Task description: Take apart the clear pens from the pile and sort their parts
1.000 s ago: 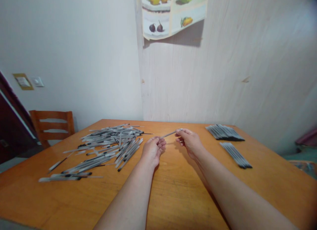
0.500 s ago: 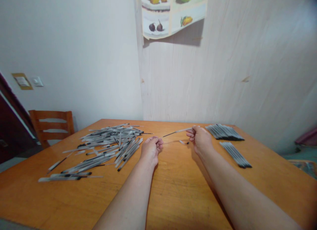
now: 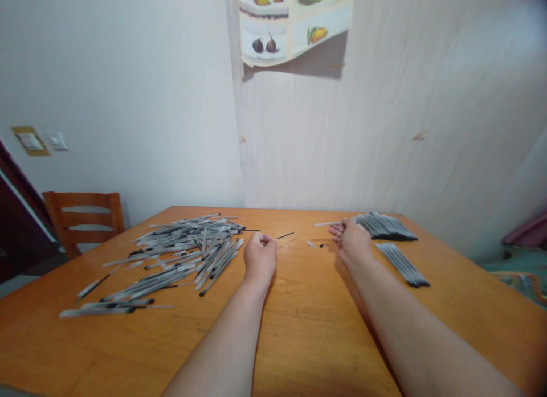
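My left hand (image 3: 260,253) is closed in a pinch on a thin dark pen refill (image 3: 286,235), whose free end points right. My right hand (image 3: 351,238) grips a whitish translucent pen barrel (image 3: 327,224) that sticks out to the left from its fingers. The two pieces are apart. On the table between the hands lie a small clear piece (image 3: 311,245) and a small black plug (image 3: 322,245). Left of my left hand spreads a loose pile of pens (image 3: 183,237) with clear barrels and black ends, lying at many angles.
Beyond my right hand a wide row of pens (image 3: 384,226) lies side by side, black ends toward me. A smaller row (image 3: 402,265) is nearer. The wooden table (image 3: 307,340) meets the wall, and a chair (image 3: 83,217) stands at its left.
The refill that stuck out of the barrel in my right hand is now separate, in my left hand. My right hand has shifted slightly right with the barrel; the view has turned a little.
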Available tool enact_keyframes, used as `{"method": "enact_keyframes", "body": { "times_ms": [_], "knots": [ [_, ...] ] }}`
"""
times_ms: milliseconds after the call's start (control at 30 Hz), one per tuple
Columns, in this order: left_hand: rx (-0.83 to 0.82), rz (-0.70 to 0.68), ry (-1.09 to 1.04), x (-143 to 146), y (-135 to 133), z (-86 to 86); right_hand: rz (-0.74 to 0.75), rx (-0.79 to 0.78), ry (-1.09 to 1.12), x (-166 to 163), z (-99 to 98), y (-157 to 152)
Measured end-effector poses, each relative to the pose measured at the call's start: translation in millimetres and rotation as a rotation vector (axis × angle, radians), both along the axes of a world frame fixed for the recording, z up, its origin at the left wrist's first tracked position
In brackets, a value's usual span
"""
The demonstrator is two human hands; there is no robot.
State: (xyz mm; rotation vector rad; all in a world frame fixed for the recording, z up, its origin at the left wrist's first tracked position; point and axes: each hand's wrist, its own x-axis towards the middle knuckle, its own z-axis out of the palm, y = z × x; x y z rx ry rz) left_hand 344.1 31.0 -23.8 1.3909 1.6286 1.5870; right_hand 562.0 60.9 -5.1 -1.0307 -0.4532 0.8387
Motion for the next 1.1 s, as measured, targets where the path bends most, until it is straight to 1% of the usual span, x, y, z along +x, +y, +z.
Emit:
{"method": "enact_keyframes", "body": {
  "times_ms": [67, 167, 267, 400, 500, 633, 800, 867, 1100],
  "knots": [
    [0.002, 0.011, 0.215, 0.9, -4.0, 0.8, 0.008, -0.001, 0.001, 0.0, -1.0, 0.7],
    [-0.059, -0.017, 0.419, 4.7, -13.2, 3.4, 0.019, -0.002, 0.003, 0.2, -0.9, 1.0],
    [-0.122, -0.055, 0.541, 9.6, -21.5, 4.5, 0.028, -0.008, 0.006, 0.2, -0.5, 0.4],
    [-0.134, -0.146, 0.647, 14.4, -25.9, 1.4, 0.036, -0.026, 0.008, 0.2, -1.6, -0.3],
    [-0.126, -0.205, 0.662, 16.8, -26.6, -2.2, 0.041, -0.040, 0.009, 0.6, -2.9, -0.7],
    [-0.122, -0.238, 0.631, 19.2, -27.6, -5.7, 0.052, -0.053, 0.008, 0.5, -3.1, -2.3],
    [-0.115, -0.266, 0.745, 20.5, -28.5, -6.4, 0.070, -0.060, 0.002, -1.0, -2.3, -4.5],
    [-0.118, -0.270, 0.755, 20.8, -28.4, -6.6, 0.072, -0.064, 0.000, -1.4, -2.3, -4.7],
    [-0.127, -0.281, 0.671, 20.0, -27.1, -8.3, 0.083, -0.069, -0.022, -2.1, -2.6, -5.4]
  ]
}}
